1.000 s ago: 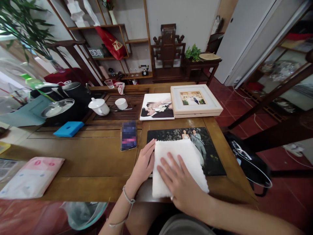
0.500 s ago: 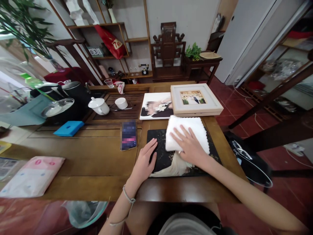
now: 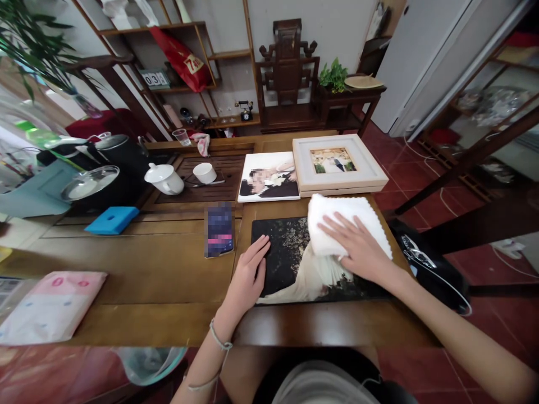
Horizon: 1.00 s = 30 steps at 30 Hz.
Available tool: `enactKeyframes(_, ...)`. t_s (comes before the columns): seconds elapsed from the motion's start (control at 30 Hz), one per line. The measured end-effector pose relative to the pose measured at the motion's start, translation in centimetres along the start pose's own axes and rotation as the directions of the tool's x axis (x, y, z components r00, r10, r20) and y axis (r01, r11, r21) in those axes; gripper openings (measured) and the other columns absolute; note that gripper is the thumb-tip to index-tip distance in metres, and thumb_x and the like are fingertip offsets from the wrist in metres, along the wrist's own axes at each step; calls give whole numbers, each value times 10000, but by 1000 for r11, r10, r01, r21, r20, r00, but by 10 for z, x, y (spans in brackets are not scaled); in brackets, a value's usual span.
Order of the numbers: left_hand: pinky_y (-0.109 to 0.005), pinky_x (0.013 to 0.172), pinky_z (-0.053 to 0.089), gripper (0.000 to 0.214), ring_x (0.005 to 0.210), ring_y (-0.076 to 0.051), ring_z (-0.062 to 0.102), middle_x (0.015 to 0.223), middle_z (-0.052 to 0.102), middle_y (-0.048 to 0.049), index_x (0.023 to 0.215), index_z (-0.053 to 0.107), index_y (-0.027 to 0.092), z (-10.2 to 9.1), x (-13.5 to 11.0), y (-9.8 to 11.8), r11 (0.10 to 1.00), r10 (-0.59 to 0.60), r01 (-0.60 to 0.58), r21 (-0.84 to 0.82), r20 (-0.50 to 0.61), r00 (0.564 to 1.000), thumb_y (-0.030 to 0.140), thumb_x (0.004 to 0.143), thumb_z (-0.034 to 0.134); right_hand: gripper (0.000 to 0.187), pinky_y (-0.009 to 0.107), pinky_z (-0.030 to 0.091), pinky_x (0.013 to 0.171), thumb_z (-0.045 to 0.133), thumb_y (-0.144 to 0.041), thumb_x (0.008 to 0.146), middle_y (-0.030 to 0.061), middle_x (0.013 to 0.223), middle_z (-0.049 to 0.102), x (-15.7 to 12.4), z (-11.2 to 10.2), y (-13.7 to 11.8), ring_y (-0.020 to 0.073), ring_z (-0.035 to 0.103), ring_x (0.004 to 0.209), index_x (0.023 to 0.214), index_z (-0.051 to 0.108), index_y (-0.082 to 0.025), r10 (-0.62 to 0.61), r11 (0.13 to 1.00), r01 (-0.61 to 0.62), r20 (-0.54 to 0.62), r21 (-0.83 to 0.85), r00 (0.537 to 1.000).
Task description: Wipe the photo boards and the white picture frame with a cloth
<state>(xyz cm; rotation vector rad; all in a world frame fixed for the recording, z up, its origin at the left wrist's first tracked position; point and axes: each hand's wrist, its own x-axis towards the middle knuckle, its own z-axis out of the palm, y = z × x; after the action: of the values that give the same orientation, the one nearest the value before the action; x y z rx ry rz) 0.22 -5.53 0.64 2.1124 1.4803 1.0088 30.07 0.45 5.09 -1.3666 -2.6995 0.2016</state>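
Observation:
A dark photo panel with a pale, gauzy dress pictured on it lies flat on the wooden table. My left hand rests on its left edge, fingers extended. On the panel's right part lies a folded white towel with a scalloped edge. My right hand is spread flat on top of this towel, pressing it against the panel. The towel and the hand hide the panel's upper right. Left of the panel, a phone lies face up, its screen blurred.
Behind the panel are a white-edged photo print and a white framed picture. A lidded white cup, a small white bowl and a blue block stand left. A pink-and-white packet lies front left.
My right hand and the towel have slid to the right across the panel, uncovering more of the pictured dress. My left hand stays at the panel's left edge. The view has shifted slightly.

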Motion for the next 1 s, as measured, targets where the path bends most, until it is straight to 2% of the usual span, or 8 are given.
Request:
enactKeyframes(0.13,-523,1164,379,436,1418,-248,431,1483,514,-113,1393,534,235,0,0,-1,1000,10,-10,5,3,1000,142,993,387,826,696,68,1147,515,-119,756,96,1619,268,-3,10,-19,362,77,1503,1550,299,-192,9,996,-14,-60,-84,998)
enactKeyframes(0.23,-521,1161,383,448,1419,-253,429,1486,510,-116,1400,528,234,0,0,-2,1000,15,-15,12,9,1000,132,987,388,972,691,4,1149,536,-86,633,80,1641,191,-26,12,-60,364,1,1505,1561,263,-181,-201,979,202,37,-15,979)
enactKeyframes(0.3,-521,1163,379,460,1424,-258,422,1496,499,-114,1410,520,240,-1,0,-2,1000,16,-16,5,20,1000,130,982,391,1079,669,-50,1155,523,-90,528,40,1649,158,-41,11,-79,342,-27,1509,1565,247,-203,-363,931,357,104,74,926)
enactKeyframes(0.4,-519,1168,371,462,1432,-258,410,1502,491,-116,1411,520,234,-2,-1,-2,1000,16,-16,-3,32,999,129,982,385,1125,611,-68,1179,496,-115,480,-21,1646,164,-56,7,-77,295,13,1516,1566,240,-254,-492,867,470,142,163,859)
enactKeyframes(0.5,-517,1173,367,446,1428,-249,416,1491,504,-117,1396,533,223,-3,-2,-1,1000,15,-15,4,22,1000,129,988,382,1043,581,30,1200,499,-120,576,-13,1635,217,-64,7,-51,280,95,1512,1572,225,-266,-408,910,397,87,119,909)
enactKeyframes(0.67,-526,1170,373,444,1419,-249,430,1487,511,-105,1397,529,240,-1,0,1,1000,9,-9,5,13,1000,134,990,388,973,629,147,1175,466,-81,674,40,1615,288,-78,11,-27,313,163,1499,1585,170,-256,-65,998,63,-117,-22,991)
enactKeyframes(0.77,-530,1168,375,442,1420,-251,429,1488,508,-111,1397,530,234,-1,0,0,1000,13,-13,15,13,1000,136,990,387,964,654,157,1164,475,-61,696,59,1621,271,-81,14,-47,339,119,1503,1588,153,-232,4,998,-13,-153,-60,988)
enactKeyframes(1.0,-543,1157,387,450,1422,-257,426,1495,499,-120,1397,532,234,-1,0,-2,999,34,-35,36,30,999,126,987,382,963,634,42,1189,518,-93,652,23,1647,164,-48,21,-110,337,26,1510,1569,249,-215,-114,991,115,-24,68,993)
